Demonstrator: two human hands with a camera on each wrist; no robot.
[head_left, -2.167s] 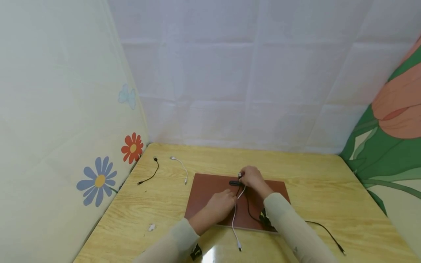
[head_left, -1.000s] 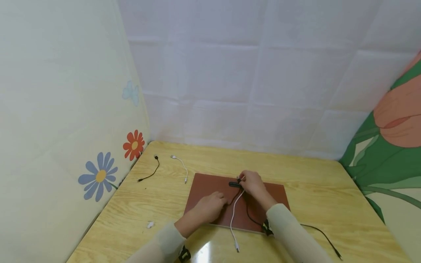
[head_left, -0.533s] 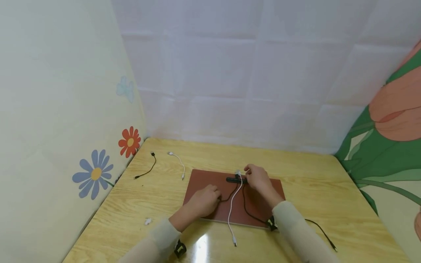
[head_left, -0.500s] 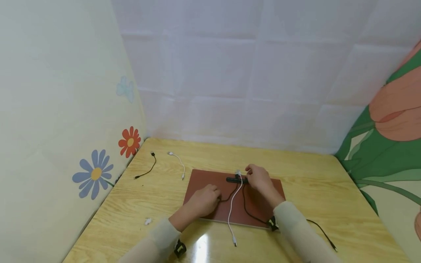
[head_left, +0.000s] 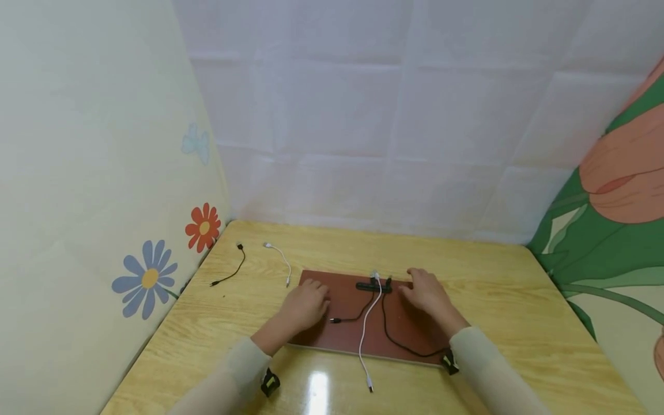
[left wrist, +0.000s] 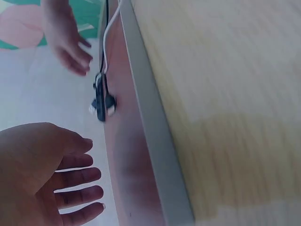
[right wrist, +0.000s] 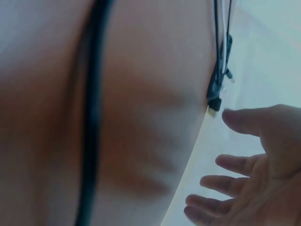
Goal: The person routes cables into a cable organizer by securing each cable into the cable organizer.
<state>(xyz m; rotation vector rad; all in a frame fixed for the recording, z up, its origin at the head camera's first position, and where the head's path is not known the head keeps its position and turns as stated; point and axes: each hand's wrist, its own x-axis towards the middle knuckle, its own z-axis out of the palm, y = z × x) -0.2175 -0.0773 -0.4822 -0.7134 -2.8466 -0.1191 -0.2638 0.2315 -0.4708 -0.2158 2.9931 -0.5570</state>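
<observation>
A reddish-brown board [head_left: 332,337] lies on the table, with a black cable holder [head_left: 365,286] near its far edge. A short black cable [head_left: 358,317], a white cable [head_left: 363,340] and a longer black cable [head_left: 402,344] run from the holder, their plug ends standing at its far side. My left hand [head_left: 303,305] hovers over the board's left part, its fingers apart and holding nothing in the left wrist view. My right hand [head_left: 427,294], fingers spread and holding nothing, is right of the holder; in the right wrist view its thumb is near a plug [right wrist: 214,107].
A short black cable [head_left: 230,276] and a short white cable [head_left: 282,259] lie on the wooden table [head_left: 249,323] at the back left. Beyond the table hangs a pale cloth backdrop [head_left: 321,196]; printed side panels stand left and right.
My left hand has let go of the short black cable and moved left, leaving its end on the board. My right hand has let go of the plug at the holder and moved right.
</observation>
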